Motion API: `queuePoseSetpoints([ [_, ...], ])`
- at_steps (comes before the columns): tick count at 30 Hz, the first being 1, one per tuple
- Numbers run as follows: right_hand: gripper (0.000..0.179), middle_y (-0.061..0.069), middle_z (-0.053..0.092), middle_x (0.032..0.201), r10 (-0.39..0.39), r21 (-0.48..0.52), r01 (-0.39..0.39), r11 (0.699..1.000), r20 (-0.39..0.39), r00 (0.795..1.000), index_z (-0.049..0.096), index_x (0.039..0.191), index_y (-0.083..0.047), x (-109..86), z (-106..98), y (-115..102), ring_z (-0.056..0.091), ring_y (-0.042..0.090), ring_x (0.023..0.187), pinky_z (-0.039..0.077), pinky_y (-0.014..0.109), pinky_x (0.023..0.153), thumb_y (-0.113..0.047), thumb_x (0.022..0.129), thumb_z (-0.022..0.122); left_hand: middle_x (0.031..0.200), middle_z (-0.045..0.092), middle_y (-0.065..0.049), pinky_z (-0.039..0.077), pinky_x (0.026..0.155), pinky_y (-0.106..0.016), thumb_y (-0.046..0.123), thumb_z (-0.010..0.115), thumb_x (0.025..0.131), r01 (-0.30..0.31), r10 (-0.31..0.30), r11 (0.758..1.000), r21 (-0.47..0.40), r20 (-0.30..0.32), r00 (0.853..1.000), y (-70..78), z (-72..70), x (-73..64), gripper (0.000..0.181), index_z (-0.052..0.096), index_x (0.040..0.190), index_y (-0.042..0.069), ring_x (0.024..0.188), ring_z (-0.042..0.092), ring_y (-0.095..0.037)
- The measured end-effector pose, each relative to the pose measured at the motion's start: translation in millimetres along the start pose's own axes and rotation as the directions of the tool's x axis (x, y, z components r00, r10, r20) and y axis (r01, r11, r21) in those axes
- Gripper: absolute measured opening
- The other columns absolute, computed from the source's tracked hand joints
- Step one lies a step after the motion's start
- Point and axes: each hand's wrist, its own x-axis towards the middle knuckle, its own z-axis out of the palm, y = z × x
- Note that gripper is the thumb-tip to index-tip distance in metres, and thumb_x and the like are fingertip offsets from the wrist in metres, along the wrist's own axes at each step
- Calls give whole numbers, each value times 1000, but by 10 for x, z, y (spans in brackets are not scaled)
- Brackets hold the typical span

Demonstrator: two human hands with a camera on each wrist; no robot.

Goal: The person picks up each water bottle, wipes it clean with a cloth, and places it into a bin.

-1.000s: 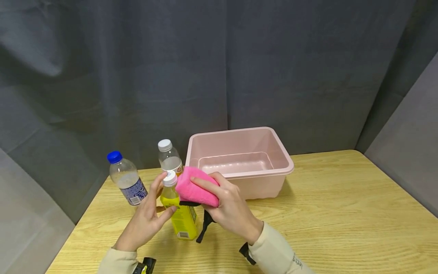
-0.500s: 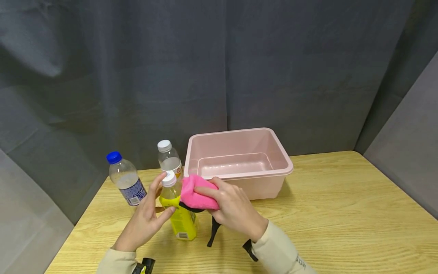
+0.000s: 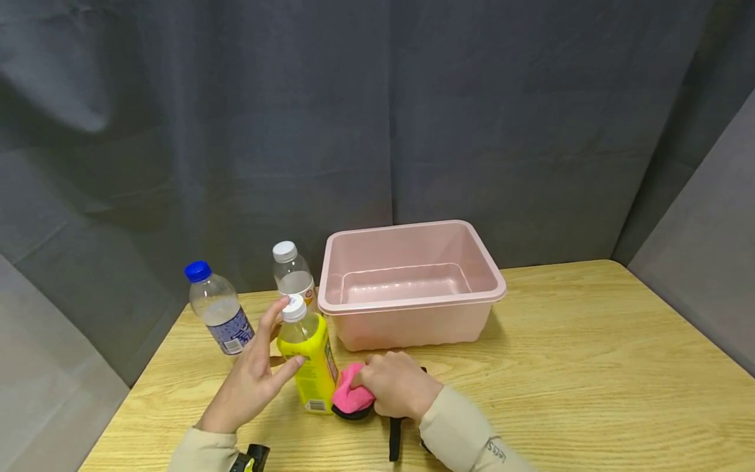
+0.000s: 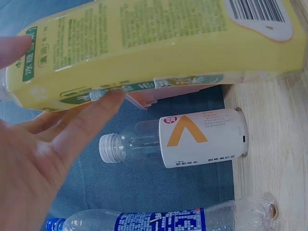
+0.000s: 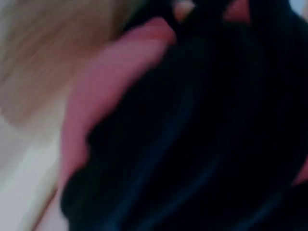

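In the head view my left hand [image 3: 250, 373] steadies a yellow-labelled drink bottle [image 3: 315, 377] with a white cap, thumb on its near side and fingers round its far side. The bottle stands upright on the table; its label and barcode show close up in the left wrist view. My right hand [image 3: 401, 387] grips a pink fuzzy cloth [image 3: 352, 391] with a black edge and a dangling black strap [image 3: 395, 438], low beside the bottle's base. Blurred pink and black fabric [image 5: 159, 139] fills the right wrist view.
Behind the hands stands a pink plastic bin [image 3: 407, 328]. A clear bottle with a white cap [image 3: 285, 251] is left of the bin, and a blue-capped bottle [image 3: 219, 308] stands further left. A dark curtain [image 3: 377, 118] hangs behind the wooden table [image 3: 578, 367].
My right hand has moved the pink cloth from near the bottle's neck, down along its right side to near its base. The left hand and the bottle have stayed put.
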Motion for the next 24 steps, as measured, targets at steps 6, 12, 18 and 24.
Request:
queuePoseSetpoints([
  [6, 41, -7, 69, 89, 3, 9, -3, 1000, 5, 1000, 81, 103, -27, -1, 33, 13, 62, 11, 77, 54, 30, 63, 0, 72, 78, 142, 45, -35, 61, 74, -55, -7, 71, 88, -14, 14, 1000, 6, 0, 1000, -7, 4, 5, 89, 22, 157, 19, 122, 50, -60],
  [12, 43, -6, 70, 93, 10, 9, -10, 1000, 23, 1000, 81, 107, -28, -3, 14, 10, 63, 12, 81, 55, 31, 65, -2, 73, 78, 141, 47, -35, 60, 74, -57, -7, 71, 88, -15, 15, 1000, 1, 1, 1000, -4, 1, 5, 88, 23, 156, 18, 123, 49, -60],
  [18, 44, -4, 66, 87, -17, -22, 16, 1000, -39, 999, 79, 110, -28, -17, -35, 36, 61, 14, 71, 50, 29, 56, -5, 72, 81, 140, 49, -32, 60, 75, -57, -7, 71, 89, -5, 5, 1000, -10, 11, 1000, 14, 16, 15, 87, 23, 156, 18, 124, 50, -56],
  [24, 51, -1, 61, 87, -66, 38, 78, 996, -255, 965, 73, 117, -21, -23, -185, 35, 56, 13, 64, 47, 23, 51, -5, 69, 83, 140, 49, -33, 61, 75, -55, -5, 72, 89, -6, 6, 1000, 2, 9, 1000, 27, 13, 7, 86, 23, 156, 18, 125, 50, -56],
])
